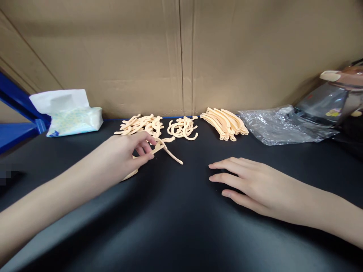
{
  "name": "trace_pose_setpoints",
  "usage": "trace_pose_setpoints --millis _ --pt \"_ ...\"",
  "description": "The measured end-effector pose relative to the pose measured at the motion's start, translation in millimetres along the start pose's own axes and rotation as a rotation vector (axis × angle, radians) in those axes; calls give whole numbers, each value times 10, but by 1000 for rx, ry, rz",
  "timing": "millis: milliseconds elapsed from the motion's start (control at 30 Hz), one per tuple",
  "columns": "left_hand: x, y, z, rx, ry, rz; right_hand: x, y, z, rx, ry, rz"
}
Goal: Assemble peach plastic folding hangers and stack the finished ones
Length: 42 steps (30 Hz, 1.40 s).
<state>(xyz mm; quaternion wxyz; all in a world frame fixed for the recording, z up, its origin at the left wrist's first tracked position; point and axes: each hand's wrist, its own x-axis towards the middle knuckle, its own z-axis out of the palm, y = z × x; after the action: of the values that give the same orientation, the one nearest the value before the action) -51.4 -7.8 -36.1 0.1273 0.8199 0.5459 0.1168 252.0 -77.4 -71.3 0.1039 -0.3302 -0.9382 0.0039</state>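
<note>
Seen from the wearer's head, a person's two bare hands are well apart over a smooth black desk [181, 230]. The left hand [129, 151] pinches, between thumb and fingers, a pale peach, plastic-looking piece with slim curved arms [174, 156]; one arm points toward the middle of the desk, and another peach end shows below the wrist, though whether it is joined is unclear. The right hand [251, 185] holds nothing, palm down, fingers spread; whether it touches the surface cannot be told. Behind them, along a brown cardboard wall [127, 56], are three groups of matching peach parts: a jumbled heap of short curved parts [140, 124] just beyond the left hand, a small tangle of hook-shaped parts [181, 128] in the middle, and a neat stack of long curved arms [224, 121] to its right. A soft white-and-blue tissue pack [75, 122] stands far left; a crumpled clear plastic bag [272, 126] lies right. The step in hand appears to be handling the held piece; the next move seems to call for a steady left-hand grip.
</note>
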Motion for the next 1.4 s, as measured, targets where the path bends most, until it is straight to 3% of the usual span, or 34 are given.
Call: trace_pose_setpoints --millis 233,400,633,867,1067,1400 --pt "-189 206 245 -47 1 65 -8 17 -20 -19 24 6" --pt "-356 383 445 -129 -33 299 11 69 -78 -72 126 53" --pt "-442 496 582 -55 17 575 110 155 -65 -82 212 150" --pt "-458 430 589 -145 -70 604 609 285 -27 -188 134 168" --pt "-457 391 621 -183 -91 649 1078 376 85 -321 143 194" --pt "-464 370 635 -191 -104 652 1252 364 210 -202 151 310"
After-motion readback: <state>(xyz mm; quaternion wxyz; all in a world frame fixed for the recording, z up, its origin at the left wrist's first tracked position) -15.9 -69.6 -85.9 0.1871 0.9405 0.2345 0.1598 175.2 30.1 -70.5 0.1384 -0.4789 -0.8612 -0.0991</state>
